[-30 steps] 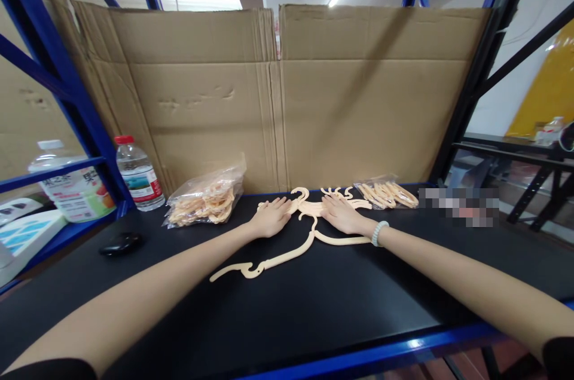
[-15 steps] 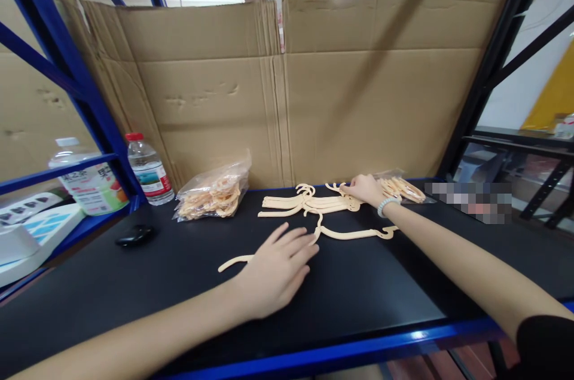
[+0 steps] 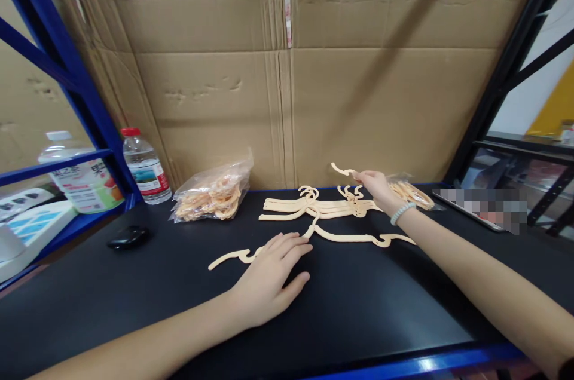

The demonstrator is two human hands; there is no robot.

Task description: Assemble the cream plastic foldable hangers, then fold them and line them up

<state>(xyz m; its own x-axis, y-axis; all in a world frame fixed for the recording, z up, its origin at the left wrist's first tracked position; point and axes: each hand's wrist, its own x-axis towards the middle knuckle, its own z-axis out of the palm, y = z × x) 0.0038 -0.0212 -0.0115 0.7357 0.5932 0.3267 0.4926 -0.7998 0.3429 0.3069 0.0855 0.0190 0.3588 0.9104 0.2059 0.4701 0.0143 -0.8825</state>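
Observation:
A cream plastic clothes hanger (image 3: 343, 236) lies on the black tabletop with its arms spread and its hook towards the back. My left hand (image 3: 271, 278) rests palm down over its left arm, fingers stretched out, hiding part of it. Behind it sits a pile of similar cream hangers (image 3: 287, 205), their hooks bunched together. Above the right end of that pile, my right hand (image 3: 379, 189) pinches a small curved cream hanger piece (image 3: 342, 170) between thumb and fingers. Several more curved ends (image 3: 352, 192) show just below the held piece.
A clear plastic bag of cream pieces (image 3: 213, 195) stands back left, and another bag (image 3: 412, 193) lies behind my right wrist. A water bottle (image 3: 146, 168), a black mouse (image 3: 128, 237) and a larger bottle (image 3: 83, 177) are at left. Cardboard (image 3: 215, 99) walls the back.
My right hand has lifted a curved hanger piece up from the right end of the pile. My left hand stays by the spread hanger, its thumb now further out from the fingers.

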